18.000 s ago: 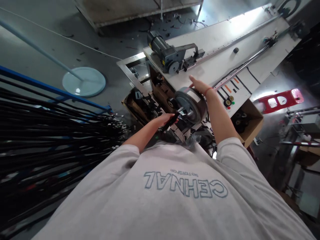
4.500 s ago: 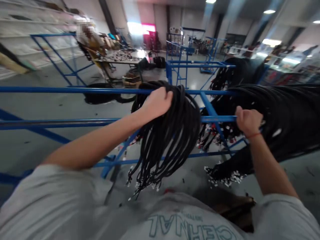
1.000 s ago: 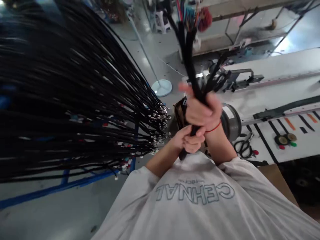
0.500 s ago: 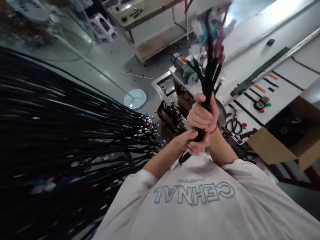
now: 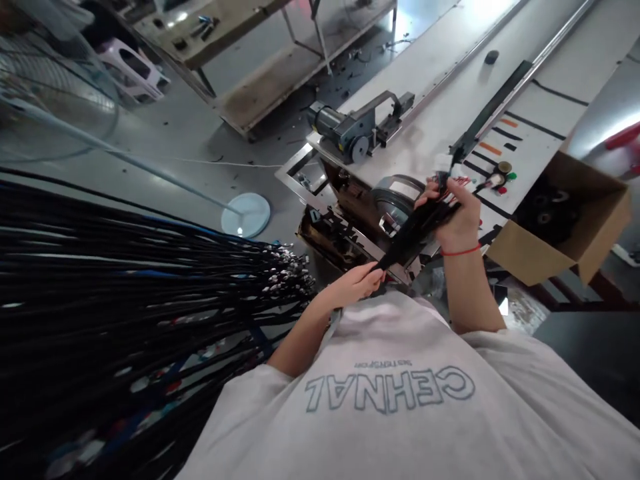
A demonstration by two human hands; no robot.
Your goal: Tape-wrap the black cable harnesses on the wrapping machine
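Note:
A bundle of black wire harnesses (image 5: 405,241) slants up to the right in front of my chest. My left hand (image 5: 356,285) is wrapped round its lower, narrower end. My right hand (image 5: 461,217), with a red string at the wrist, grips the upper end, where connectors and coloured wires show between and beside the fingers. Behind the bundle is a round dark reel (image 5: 397,197) at the end of the long white bench (image 5: 425,127). Beyond it stands a grey motor device (image 5: 345,130).
Many black cables (image 5: 150,287) hang at the left. An open cardboard box (image 5: 533,257) is at the right. Tape rolls (image 5: 504,168) and black and orange strips lie on the bench. A fan stand's round base (image 5: 245,215) and a low wooden table (image 5: 260,93) are further off.
The bundle has tilted from upright to a slant towards the right. My right hand has moved right to its connector end, away from my left hand, which moved slightly left. The view has shifted.

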